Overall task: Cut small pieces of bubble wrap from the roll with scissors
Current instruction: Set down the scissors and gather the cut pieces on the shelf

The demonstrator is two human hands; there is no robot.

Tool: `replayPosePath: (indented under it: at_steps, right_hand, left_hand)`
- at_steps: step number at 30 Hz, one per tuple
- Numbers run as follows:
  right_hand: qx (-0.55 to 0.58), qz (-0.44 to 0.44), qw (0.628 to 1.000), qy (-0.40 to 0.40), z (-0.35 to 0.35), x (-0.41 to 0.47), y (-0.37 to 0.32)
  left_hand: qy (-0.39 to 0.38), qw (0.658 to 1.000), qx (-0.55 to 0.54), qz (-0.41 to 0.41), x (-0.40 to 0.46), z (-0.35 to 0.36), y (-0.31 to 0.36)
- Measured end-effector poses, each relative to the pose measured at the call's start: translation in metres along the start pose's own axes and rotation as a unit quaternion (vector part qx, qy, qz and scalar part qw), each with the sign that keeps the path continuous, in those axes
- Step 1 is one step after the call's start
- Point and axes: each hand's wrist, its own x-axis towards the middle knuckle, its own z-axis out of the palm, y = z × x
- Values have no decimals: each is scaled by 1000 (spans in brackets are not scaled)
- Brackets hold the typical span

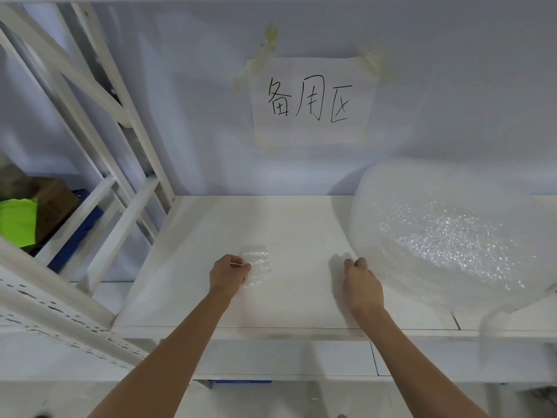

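Small bubble wrap piece (pixel 257 265) lies flat on white shelf (pixel 211 236), long axis running front-to-back. Left hand (pixel 229 274) w/ fingers curled pinches its left edge. Big roll (pixel 446 233) sits at right, cut off by frame edge; axis hard to judge. Right hand (pixel 361 282) curled at roll's loose edge; grip can't be confirmed. Scissors not made out.

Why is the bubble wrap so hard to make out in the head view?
Head view: the small piece at the left hand is clear on a white shelf, so low contrast; glare speckles the roll; wide-angle lens bends the frame posts; edges look soft.
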Motion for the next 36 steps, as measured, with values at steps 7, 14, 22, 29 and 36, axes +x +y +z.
replayPosePath:
  at_steps: [7,14,22,29,36]
  right_hand:
    - [343,-28,938,41,5,0,-30]
    - [659,90,742,-81,-14,-2,-55]
    - [718,126,671,-134,-22,-1,-67]
    - [727,121,661,-142,-23,0,-71]
    - [742,128,640,-155,-22,2,-73]
  left_hand:
    - [5,1000,15,3,0,-2,1]
    - [9,999,51,3,2,-5,-1]
    - [14,999,28,22,1,-9,8]
    - [9,999,20,26,-4,-13,12]
    - [18,998,12,52,-8,-12,20]
